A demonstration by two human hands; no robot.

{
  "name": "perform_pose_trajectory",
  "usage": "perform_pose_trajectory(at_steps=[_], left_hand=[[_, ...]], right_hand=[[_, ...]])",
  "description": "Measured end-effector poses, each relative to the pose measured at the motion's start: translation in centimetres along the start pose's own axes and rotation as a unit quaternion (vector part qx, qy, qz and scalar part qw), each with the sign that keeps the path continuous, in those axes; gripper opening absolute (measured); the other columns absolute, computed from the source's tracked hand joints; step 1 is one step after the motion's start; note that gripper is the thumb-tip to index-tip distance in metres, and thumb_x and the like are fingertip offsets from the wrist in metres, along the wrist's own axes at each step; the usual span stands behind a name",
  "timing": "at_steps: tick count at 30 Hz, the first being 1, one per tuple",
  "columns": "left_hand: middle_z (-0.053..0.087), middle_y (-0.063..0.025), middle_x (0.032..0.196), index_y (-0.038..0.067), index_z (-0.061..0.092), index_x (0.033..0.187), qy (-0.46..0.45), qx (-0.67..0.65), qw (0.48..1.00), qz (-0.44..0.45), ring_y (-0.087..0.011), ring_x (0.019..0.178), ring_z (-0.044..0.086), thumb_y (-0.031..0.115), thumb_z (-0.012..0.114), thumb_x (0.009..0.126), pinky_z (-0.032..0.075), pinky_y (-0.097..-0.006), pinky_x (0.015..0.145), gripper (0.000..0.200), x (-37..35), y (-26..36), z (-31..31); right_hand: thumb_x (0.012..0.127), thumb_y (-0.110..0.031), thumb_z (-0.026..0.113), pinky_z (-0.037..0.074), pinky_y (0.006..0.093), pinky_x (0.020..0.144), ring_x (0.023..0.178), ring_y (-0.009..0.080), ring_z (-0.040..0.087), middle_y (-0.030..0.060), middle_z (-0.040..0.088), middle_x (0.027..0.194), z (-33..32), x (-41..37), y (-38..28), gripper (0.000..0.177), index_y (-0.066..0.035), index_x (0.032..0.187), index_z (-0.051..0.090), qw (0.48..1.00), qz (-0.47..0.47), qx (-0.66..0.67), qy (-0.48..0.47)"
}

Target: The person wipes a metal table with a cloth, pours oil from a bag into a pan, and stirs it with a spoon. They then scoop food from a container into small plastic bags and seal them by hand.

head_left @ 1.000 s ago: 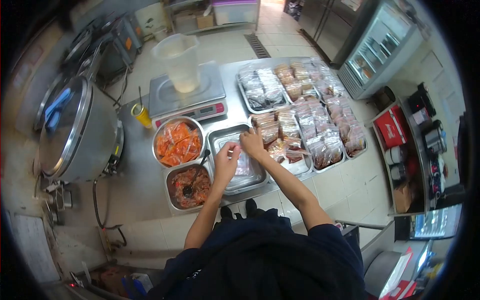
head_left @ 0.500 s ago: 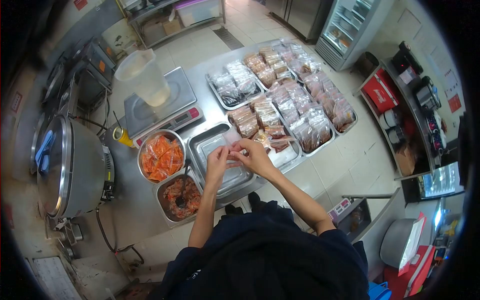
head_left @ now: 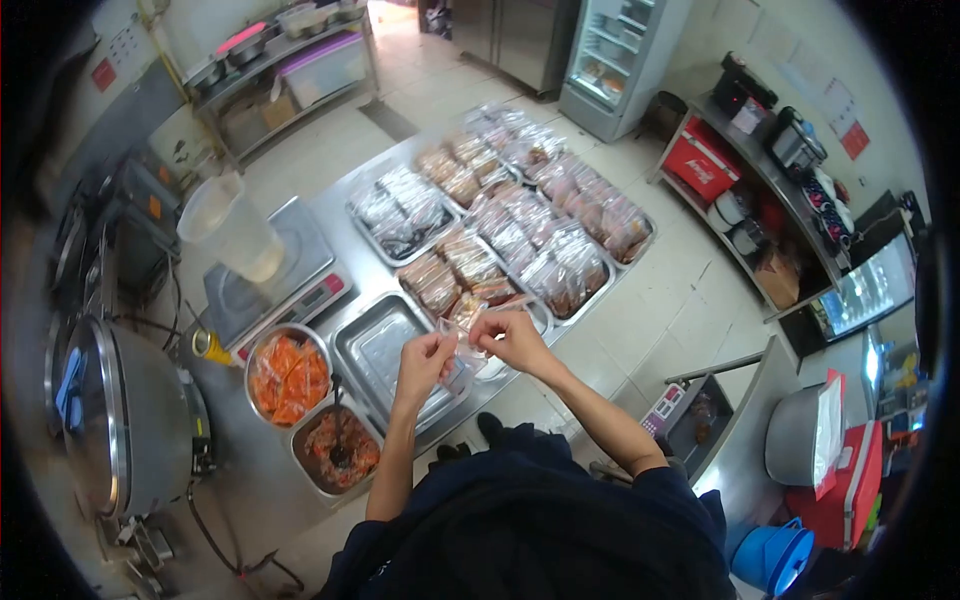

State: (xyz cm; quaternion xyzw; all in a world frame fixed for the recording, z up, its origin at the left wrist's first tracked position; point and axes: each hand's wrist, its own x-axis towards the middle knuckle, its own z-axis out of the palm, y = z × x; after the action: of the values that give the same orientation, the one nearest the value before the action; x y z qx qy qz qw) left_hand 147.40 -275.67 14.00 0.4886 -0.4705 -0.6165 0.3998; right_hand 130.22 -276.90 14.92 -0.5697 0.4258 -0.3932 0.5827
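Observation:
A small clear plastic bag (head_left: pixel 463 352) is pinched between my two hands in front of my body. My left hand (head_left: pixel 428 362) has its fingers closed on the bag's left side. Opposite it, my right hand (head_left: pixel 512 342) grips the other side with bent fingers. Below and to the left of the hands is a shallow metal tray (head_left: pixel 352 352). Just beyond them, a tray of packed bags (head_left: pixel 432 282) holds brown contents. Close to the metal tray are a round bowl of orange packets (head_left: pixel 288 378) and a pan of reddish chopped food (head_left: pixel 338 445) with a dark-handled ladle.
Several trays of filled bags (head_left: pixel 525 215) cover the table's far side. A scale (head_left: pixel 318 298) carries a translucent plastic jug (head_left: pixel 232 228). A large metal cooker (head_left: pixel 140 415) stands left. Shelving (head_left: pixel 760 205) lines the right, and a blue bucket (head_left: pixel 772 555) sits lower right.
The view has shifted, so the table sits further left and lower. My hands have moved apart a little, with the plastic bag stretched between them.

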Motion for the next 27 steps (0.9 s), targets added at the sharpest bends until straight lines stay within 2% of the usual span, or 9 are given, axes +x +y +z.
perform_pose_trajectory(at_steps=[2,6,7,10,12,13,18,21,27], left_hand=[[0.047,0.0015,0.052,0.004,0.053,0.064,-0.015,0.012,1.0,0.005,-0.003,0.042,0.04,0.024,0.053,0.084,0.03,-0.0163,0.037,0.029,0.0,0.0,0.9],[0.051,0.0008,0.056,0.001,0.059,0.075,-0.067,0.034,0.995,0.072,-0.0045,0.052,0.046,0.024,0.053,0.084,0.036,-0.0189,0.045,0.025,0.4,-0.9,3.3],[0.05,0.001,0.054,0.0,0.059,0.073,-0.074,0.074,0.989,0.108,-0.0045,0.052,0.046,0.023,0.052,0.084,0.036,-0.0193,0.046,0.026,0.8,-1.4,3.5],[0.057,-0.0068,0.073,0.0,0.056,0.091,-0.117,0.17,0.975,0.079,-0.014,0.067,0.054,0.025,0.063,0.075,0.043,-0.0266,0.061,0.03,0.4,0.3,3.3],[0.051,-0.0151,0.105,0.004,0.041,0.115,0.096,0.419,0.816,0.386,-0.0262,0.094,0.051,0.028,0.074,0.06,0.039,-0.0352,0.081,0.069,-1.0,2.6,3.9],[0.037,-0.019,0.121,0.007,0.023,0.127,0.016,0.421,0.835,0.354,-0.0339,0.112,0.037,0.024,0.078,0.047,0.027,-0.0407,0.095,0.099,-0.7,1.8,3.5],[0.043,-0.0193,0.112,0.005,0.029,0.123,0.037,0.351,0.877,0.326,-0.0351,0.104,0.042,0.016,0.074,0.049,0.033,-0.0411,0.088,0.087,1.9,-1.0,4.3],[0.044,-0.0172,0.107,0.005,0.031,0.12,0.06,0.354,0.868,0.343,-0.0345,0.098,0.044,0.013,0.073,0.049,0.035,-0.0412,0.081,0.083,2.7,-0.6,4.8],[0.046,-0.0138,0.101,0.005,0.032,0.119,0.056,0.366,0.858,0.355,-0.0322,0.095,0.045,0.015,0.073,0.048,0.035,-0.0419,0.076,0.083,3.9,0.2,5.8]], right_hand=[[0.068,0.005,0.052,0.047,0.0271,0.059,0.063,0.0208,0.059,0.01,0.06,0.07,-0.8,-0.4,0.2,0.021,-0.001,0.086,0.058,0.94,-0.145,-0.307,0.034],[0.063,-0.001,0.056,0.044,0.0384,0.064,0.073,0.0334,0.057,0.0172,0.059,0.074,-1.1,0.0,2.7,0.02,-0.001,0.083,0.059,0.879,-0.264,-0.396,0.02],[0.061,-0.005,0.059,0.043,0.0403,0.064,0.076,0.0364,0.056,0.0197,0.058,0.075,-1.4,1.1,3.3,0.02,-0.001,0.081,0.057,0.925,-0.077,-0.37,-0.045],[0.061,-0.009,0.06,0.044,0.0399,0.056,0.061,0.0345,0.057,0.0209,0.056,0.064,-1.3,-0.1,2.2,0.011,0.001,0.066,0.06,0.928,-0.12,-0.35,0.039],[0.06,-0.01,0.062,0.044,0.0382,0.055,0.058,0.0335,0.057,0.0203,0.057,0.062,-1.3,-0.3,1.7,0.013,0.001,0.066,0.06,0.938,-0.073,-0.336,0.041],[0.062,-0.01,0.062,0.044,0.0372,0.055,0.058,0.031,0.057,0.0186,0.057,0.061,-1.3,-0.6,0.4,0.013,0.001,0.067,0.06,0.947,-0.067,-0.312,0.036],[0.068,-0.012,0.062,0.045,0.0328,0.057,0.065,0.0236,0.059,0.0149,0.059,0.074,-3.6,-0.3,-1.1,0.014,0.001,0.073,0.059,0.957,-0.104,-0.269,-0.017],[0.071,-0.011,0.06,0.046,0.0308,0.068,0.086,0.0256,0.055,0.0164,0.051,0.105,-4.3,-0.4,-2.9,0.014,0.002,0.076,0.059,0.967,-0.08,-0.235,0.054],[0.072,-0.01,0.057,0.044,0.0352,0.075,0.089,0.0332,0.054,0.0181,0.053,0.104,-5.1,0.4,-1.4,0.019,0.0,0.088,0.062,0.924,-0.182,-0.33,0.061]])
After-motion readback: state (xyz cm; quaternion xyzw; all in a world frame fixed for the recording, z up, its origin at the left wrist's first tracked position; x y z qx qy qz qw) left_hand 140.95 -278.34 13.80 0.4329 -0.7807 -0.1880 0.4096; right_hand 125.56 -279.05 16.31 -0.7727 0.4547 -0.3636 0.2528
